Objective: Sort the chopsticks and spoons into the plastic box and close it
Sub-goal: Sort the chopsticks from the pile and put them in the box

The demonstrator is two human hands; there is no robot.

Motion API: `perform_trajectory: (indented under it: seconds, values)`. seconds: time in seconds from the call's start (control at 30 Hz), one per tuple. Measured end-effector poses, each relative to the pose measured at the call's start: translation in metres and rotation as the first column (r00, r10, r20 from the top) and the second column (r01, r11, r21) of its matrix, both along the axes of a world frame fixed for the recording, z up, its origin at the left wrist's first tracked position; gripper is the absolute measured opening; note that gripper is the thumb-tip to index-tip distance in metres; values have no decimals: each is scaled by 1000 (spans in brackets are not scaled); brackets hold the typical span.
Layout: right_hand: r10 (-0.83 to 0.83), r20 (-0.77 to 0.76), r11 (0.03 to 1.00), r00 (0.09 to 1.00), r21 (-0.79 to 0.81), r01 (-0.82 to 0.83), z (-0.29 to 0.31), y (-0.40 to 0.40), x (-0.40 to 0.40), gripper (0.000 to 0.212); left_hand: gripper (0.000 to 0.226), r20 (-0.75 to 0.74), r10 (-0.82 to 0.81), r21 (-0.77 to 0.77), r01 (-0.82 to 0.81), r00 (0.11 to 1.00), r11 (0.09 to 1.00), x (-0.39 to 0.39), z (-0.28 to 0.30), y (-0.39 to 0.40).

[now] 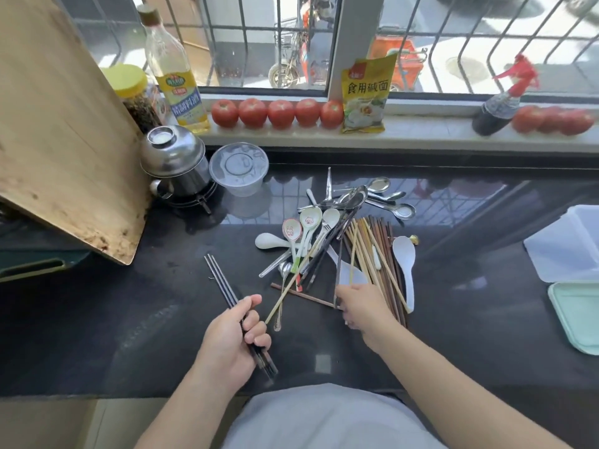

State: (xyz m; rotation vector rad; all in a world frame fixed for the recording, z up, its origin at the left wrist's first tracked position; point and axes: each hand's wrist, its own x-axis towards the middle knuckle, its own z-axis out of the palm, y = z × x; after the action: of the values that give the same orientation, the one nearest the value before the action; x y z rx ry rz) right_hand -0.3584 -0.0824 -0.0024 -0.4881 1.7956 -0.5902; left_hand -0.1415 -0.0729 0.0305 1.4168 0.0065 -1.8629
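Far left, a wooden cutting board (61, 131) leans over the dark desk (129, 319); a steel pot (176, 163) and a clear round tub (239, 168) stand behind. Left hand (231, 338) sits low centre-left, fingers (256, 322) curled round a small bundle of dark chopsticks (223, 286), tips pointing up and away, butts poking out below the palm. These look thin, stiff, light and probably slick, so a grip near mid-length should keep them from fanning. Centre: mixed pile (340, 241) of wooden and pale chopsticks, ceramic spoons, metal spoons at the back, all crossed over each other. Ceramic spoons likely brittle and best lifted by the handle; metal ones smooth, apt to slide and clatter. Right hand (363, 306) rests at the near edge of the pile, fingers bent and seemingly pinching one dark chopstick (338, 273) that stands up from the heap; the grip itself is partly hidden by the knuckles. A white plastic spoon (405, 264) lies just right of that hand. Far right, well apart from both hands, the plastic box (570, 247) sits open at the desk edge, its green lid (580, 315) lying just in front.
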Motion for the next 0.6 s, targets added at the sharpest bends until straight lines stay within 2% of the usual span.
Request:
perform_trajectory:
  seconds: [0.1,0.2,0.3,0.4,0.47,0.53,0.57,0.6]
  values:
    - [71,56,997,996,17,-72,33,49,-16,17,21,-6,-90,-5,90,996,996,-18,5,-3]
    - [247,-47,966,968,-60,-250,57,64,-22,22,27,-52,-188,-26,187,981,982,-42,13,-6]
    - [480,-186,857,857,-112,-504,62,52,-12,27,32,-126,-253,-59,247,959,967,-61,17,-9]
    - [604,-275,749,748,-125,-651,59,37,6,26,33,-134,-206,-104,193,969,976,-67,20,-11]
    - [620,-218,746,754,-135,-653,52,30,16,23,28,-71,-115,-119,106,991,987,-58,17,-13]
    - [567,-113,811,816,-98,-577,38,21,20,26,20,9,3,-95,-2,1000,996,-39,10,-13]
    - [521,-122,845,845,-70,-531,28,12,21,27,18,37,53,-79,-50,998,996,-28,7,-13]
    - [487,-194,862,852,-48,-504,17,2,21,26,18,60,87,-68,-83,994,994,-16,4,-11]
